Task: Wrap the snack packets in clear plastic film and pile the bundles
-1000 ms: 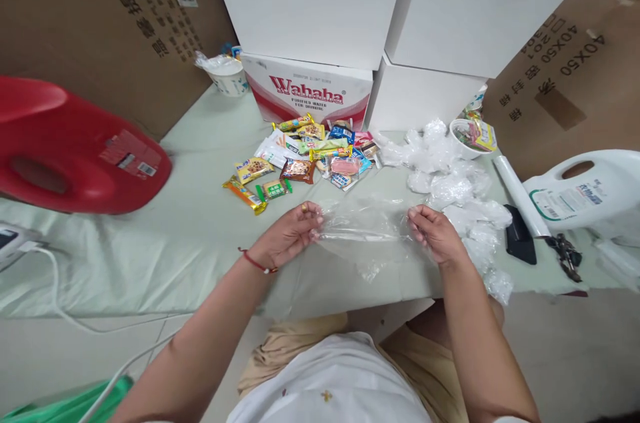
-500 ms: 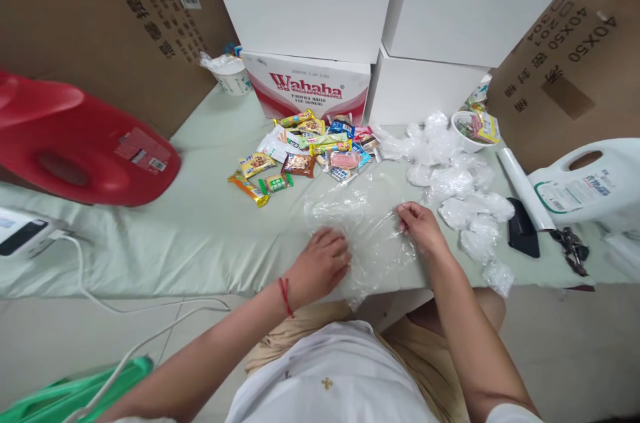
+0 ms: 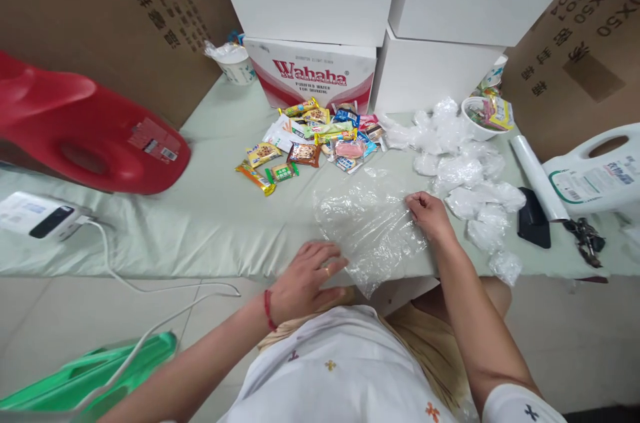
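Observation:
A clear plastic bag lies spread over the front of the cloth-covered table, its lower corner hanging past the edge. My right hand pinches the bag's right side between thumb and fingers. At the bag's lower left, my left hand has its fingers stretched and apart, holding nothing. Beyond the bag is a pile of small wrapped snacks, with a green-wrapped one near its front. To the right of the bag, several crumpled clear plastic bundles form a heap.
A red jug and a white device with a cable are at left. White boxes stand behind the snacks. On the right are a bowl of packets, a white roll, a black object, keys and a white jug.
My left hand has drawn back to the left and its fingers have spread. The bag lies flatter, with my right hand still pinching its side. The view has shifted slightly.

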### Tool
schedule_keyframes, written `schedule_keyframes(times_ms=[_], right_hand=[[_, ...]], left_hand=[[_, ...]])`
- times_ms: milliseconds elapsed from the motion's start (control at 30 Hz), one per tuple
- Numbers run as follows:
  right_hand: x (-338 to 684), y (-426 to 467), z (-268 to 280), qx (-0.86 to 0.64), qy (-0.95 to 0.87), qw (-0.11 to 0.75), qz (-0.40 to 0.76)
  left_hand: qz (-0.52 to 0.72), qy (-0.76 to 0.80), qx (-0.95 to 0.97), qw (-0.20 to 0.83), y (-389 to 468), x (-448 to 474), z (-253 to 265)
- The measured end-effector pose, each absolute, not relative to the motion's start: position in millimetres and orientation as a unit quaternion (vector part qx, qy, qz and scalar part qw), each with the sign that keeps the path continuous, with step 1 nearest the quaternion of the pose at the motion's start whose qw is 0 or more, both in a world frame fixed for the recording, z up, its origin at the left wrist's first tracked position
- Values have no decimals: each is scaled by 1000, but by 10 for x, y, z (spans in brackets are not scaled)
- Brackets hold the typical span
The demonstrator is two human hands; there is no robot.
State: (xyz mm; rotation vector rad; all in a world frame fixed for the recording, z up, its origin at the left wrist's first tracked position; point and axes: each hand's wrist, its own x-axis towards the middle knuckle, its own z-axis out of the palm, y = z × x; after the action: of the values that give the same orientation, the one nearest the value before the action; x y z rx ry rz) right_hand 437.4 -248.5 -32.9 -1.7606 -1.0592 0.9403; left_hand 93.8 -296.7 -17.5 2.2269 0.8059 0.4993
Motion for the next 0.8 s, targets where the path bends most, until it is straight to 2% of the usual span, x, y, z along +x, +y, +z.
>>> schedule_keyframes(times_ms=[100, 200, 367, 433, 500, 633, 800], right_hand=[[4399, -2486, -349, -709, -420, 429, 371], [4467, -2501, -377, -713, -403, 440, 369], [4517, -2540, -418, -710, -363, 470, 379], [4489, -2555, -414, -700, -338, 487, 398], [4447, -2572, -396, -688, -316, 501, 418], [4378, -2609, -337, -673, -292, 520, 438], [4407, -2661, -286, -669, -294, 515, 449]], left_hand=[[182, 275, 846, 420, -2989, 1192, -269], [235, 284, 810, 457, -3022, 1259, -309], [385, 470, 660, 442, -3096, 1132, -197], [376, 556, 544, 503, -3141, 1131, -109], [322, 591, 426, 605, -3187, 1192, -13], [235, 545, 206, 778, -3219, 1447, 118], [296, 478, 111, 820, -3117, 1704, 99]])
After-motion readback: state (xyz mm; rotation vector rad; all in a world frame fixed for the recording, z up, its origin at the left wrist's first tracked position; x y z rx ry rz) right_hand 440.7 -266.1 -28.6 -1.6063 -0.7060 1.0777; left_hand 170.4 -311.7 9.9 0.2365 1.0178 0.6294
